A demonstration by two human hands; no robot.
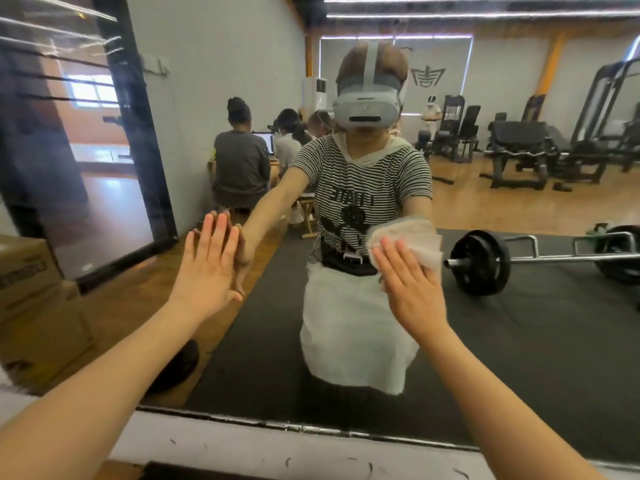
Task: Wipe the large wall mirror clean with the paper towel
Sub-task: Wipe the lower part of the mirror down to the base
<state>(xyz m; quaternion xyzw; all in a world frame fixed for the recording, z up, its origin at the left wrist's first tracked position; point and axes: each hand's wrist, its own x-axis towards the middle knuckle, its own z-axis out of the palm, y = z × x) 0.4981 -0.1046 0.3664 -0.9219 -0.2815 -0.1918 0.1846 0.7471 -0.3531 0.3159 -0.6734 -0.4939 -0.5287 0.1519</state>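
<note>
Two hands on mirror point(519, 323) | left hand point(207, 268) flat | right hand point(410, 285) presses paper towel point(412, 242)

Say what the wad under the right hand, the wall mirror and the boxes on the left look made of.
Wad: soft white paper towel, matte, crumpled and fibrous at its edges.
Mirror: glass, glossy; it reflects the room, and the left hand meets its own reflection.
Boxes: brown corrugated cardboard by the look, matte, with printed lettering.
The right hand presses the wad flat.

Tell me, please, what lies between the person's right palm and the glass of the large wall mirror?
In the head view, a crumpled white paper towel lies there: the right hand presses it flat-fingered against the large wall mirror.
</note>
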